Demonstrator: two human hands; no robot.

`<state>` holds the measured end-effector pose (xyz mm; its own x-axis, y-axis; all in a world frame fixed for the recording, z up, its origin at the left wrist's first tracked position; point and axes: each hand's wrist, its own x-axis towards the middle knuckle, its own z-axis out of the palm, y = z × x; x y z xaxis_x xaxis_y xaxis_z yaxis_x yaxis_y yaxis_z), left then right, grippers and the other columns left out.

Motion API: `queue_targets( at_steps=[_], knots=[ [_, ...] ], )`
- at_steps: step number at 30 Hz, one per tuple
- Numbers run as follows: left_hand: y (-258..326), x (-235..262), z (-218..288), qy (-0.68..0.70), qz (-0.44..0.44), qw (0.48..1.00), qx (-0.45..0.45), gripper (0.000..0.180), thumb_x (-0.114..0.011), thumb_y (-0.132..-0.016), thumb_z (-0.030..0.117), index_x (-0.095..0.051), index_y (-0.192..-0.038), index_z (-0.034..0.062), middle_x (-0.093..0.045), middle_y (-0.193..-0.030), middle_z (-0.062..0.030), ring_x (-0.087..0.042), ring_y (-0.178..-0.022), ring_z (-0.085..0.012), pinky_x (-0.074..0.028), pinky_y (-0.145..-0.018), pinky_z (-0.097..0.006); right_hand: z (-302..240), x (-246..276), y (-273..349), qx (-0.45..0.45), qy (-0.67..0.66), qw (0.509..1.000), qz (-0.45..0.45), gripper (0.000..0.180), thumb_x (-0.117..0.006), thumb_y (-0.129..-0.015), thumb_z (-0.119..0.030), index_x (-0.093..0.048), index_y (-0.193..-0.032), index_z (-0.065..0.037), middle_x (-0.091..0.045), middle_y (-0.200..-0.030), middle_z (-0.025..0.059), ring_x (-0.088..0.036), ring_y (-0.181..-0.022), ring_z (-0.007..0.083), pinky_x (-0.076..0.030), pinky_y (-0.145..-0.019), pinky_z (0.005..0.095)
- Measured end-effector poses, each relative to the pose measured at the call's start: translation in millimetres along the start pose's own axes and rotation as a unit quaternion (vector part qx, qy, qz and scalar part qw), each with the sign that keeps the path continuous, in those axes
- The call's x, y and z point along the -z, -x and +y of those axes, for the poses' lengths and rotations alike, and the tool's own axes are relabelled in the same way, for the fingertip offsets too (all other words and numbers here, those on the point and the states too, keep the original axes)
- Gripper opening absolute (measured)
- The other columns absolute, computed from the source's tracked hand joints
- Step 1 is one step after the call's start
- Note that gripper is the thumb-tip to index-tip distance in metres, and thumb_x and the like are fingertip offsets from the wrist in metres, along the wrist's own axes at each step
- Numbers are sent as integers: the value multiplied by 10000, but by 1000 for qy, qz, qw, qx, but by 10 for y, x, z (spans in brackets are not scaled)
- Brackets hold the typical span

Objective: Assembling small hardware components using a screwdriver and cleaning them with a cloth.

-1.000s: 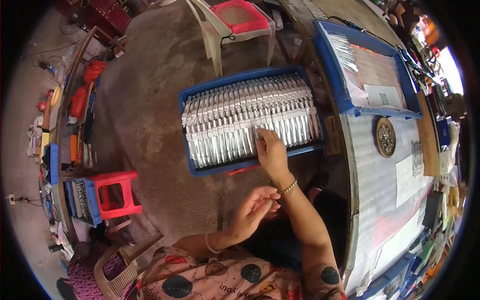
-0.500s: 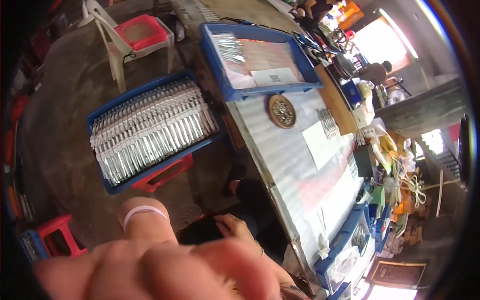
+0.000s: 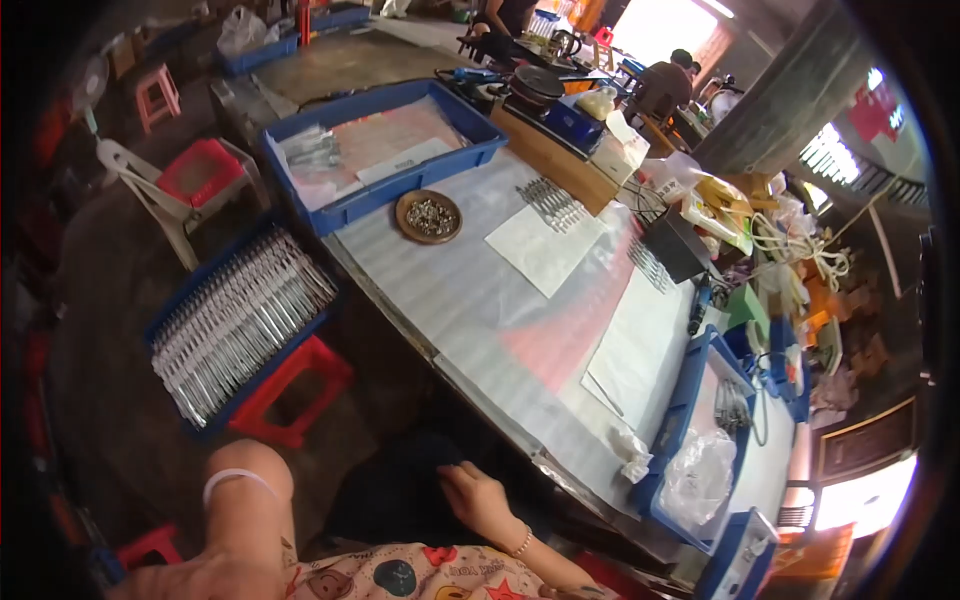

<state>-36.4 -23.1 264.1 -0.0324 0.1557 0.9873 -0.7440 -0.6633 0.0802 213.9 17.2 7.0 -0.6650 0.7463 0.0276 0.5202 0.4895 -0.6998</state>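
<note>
Right hand [image 3: 478, 497] open, fingers spread; left hand [image 3: 190, 578] low, blurred.

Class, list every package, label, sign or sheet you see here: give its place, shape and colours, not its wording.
Paper slip: inside the far blue tray, long, white.
White sheet: mid-table, square, plain.
Clear plastic bag: in the near right blue bin, crumpled, see-through.
Red sign: upper right wall, red, partly hidden.

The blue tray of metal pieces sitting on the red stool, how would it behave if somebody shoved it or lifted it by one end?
The blue tray overhangs the small red stool on both sides, so a shove could probably tip it. Packed with rows of metal pieces, it is likely heavy for its size. The pieces look loosely laid, so tilting it might make them slide.
</note>
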Motion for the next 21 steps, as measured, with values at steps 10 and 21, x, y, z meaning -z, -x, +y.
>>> queue_targets(
  at_steps=[10,21],
  knots=[
    [2631,107,-800,-591,-7,518,618,562,-626,-893,245,-406,-1337,-20,-518,-1277,-264,-511,-1141,-431,-410,-987,-458,601,-234,649,-79,74,994,-26,397,-630,-844,-129,-513,-1216,-57,-641,-901,147,-650,-795,344,-525,-690,425],
    [1386,463,-1213,-412,-41,625,662,282,-646,-882,94,-603,-1142,-6,-648,-1035,-127,-643,-937,-209,-520,-807,-313,685,-76,340,-81,-169,980,66,362,-568,-904,-169,-490,-1239,-55,-671,-909,191,-655,-805,396,-532,-669,473]
  ],
)
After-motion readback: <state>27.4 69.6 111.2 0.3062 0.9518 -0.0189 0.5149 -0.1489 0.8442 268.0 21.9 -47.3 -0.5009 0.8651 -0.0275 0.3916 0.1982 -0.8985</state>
